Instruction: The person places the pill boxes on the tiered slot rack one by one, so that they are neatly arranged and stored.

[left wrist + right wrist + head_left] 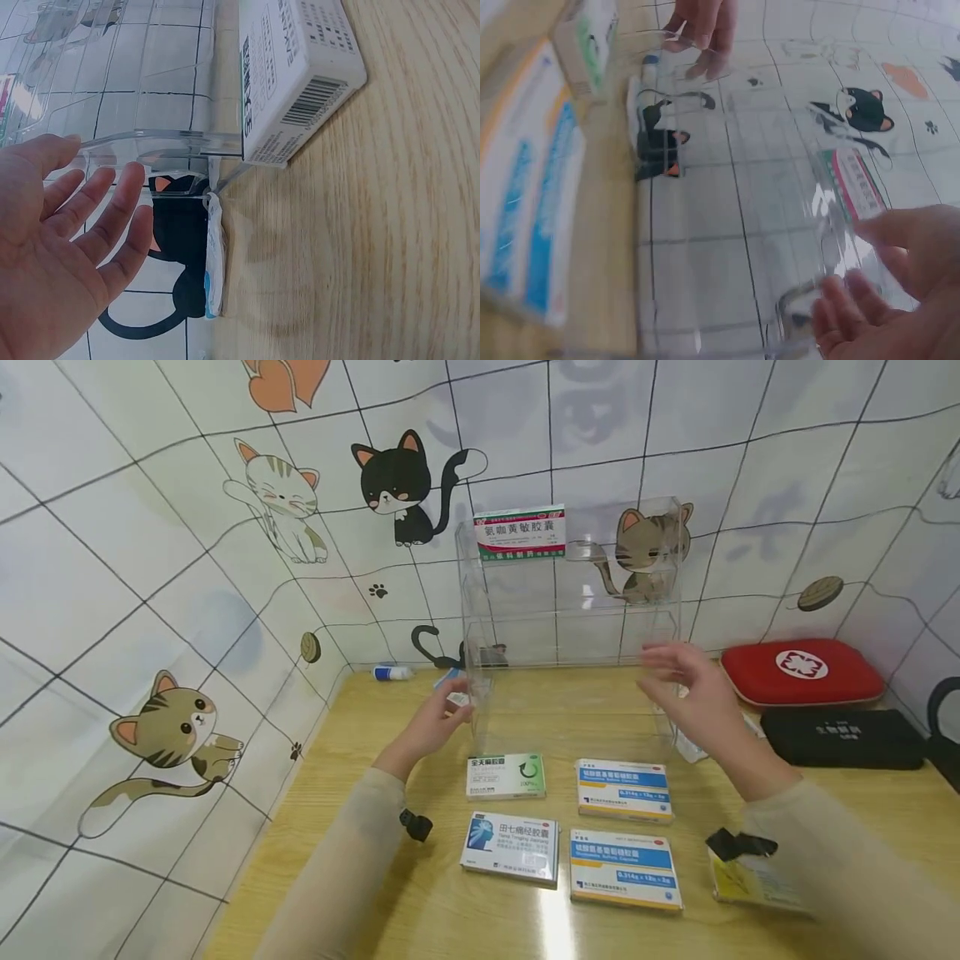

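A clear acrylic tiered shelf (570,635) stands on the wooden table (360,827) against the cat-patterned wall. A red-and-green medicine box (520,533) sits on its top tier. My left hand (438,718) is at the shelf's left wall, fingers straight (112,202) and close to the clear edge (150,142). My right hand (686,689) hovers open by the shelf's right side (780,225), slightly blurred, palm (885,292) facing the acrylic. Neither hand holds anything. Whether either touches the shelf I cannot tell.
In front of the shelf lie a green-and-white box (506,776), two blue-and-white boxes (624,789) (625,868) and a blue-headed box (512,847). A red first-aid case (802,670) and black pouch (843,737) sit at right. A small bottle (392,672) lies by the wall.
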The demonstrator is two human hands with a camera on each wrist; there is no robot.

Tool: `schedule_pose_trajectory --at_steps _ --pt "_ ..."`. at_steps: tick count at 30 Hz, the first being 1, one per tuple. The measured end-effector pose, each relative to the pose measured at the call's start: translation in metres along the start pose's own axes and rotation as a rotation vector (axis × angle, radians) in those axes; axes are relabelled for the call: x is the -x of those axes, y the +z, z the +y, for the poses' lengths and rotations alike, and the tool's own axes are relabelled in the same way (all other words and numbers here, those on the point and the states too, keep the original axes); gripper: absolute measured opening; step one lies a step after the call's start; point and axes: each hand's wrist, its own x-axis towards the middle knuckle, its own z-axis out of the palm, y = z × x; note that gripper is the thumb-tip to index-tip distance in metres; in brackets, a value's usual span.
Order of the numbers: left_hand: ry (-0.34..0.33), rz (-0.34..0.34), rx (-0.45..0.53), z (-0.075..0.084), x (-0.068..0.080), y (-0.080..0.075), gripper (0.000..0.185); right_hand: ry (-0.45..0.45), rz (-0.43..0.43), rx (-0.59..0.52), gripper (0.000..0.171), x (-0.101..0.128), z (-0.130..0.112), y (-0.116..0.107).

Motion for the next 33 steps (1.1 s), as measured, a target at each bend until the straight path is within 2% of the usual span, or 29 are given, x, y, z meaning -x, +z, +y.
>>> schedule_pose_trajectory --at_steps 4,8,12,17,23,33 --pt "-0.009 0.003 0.012 0.002 0.000 0.001 0.048 0.102 -0.088 0.133 0.039 0.037 0.021 -0.023" --pt "-0.014 0.007 0.019 0.003 0.000 0.002 0.048 0.128 -0.146 0.240 0.037 0.063 0.034 -0.049" --pt "-0.025 0.005 0.013 0.002 0.000 0.003 0.047 0.150 -0.217 0.303 0.035 0.085 0.051 -0.072" --pt "-0.021 0.004 -0.001 0.002 0.000 0.002 0.048 0.183 -0.370 0.349 0.035 0.110 0.073 -0.088" --pt "-0.040 -0.009 0.000 0.004 0.000 0.002 0.049 0.192 -0.477 0.407 0.038 0.129 0.090 -0.100" --pt "-0.041 0.000 -0.013 0.002 0.000 0.002 0.048 0.262 -0.618 0.493 0.058 0.143 0.106 -0.121"
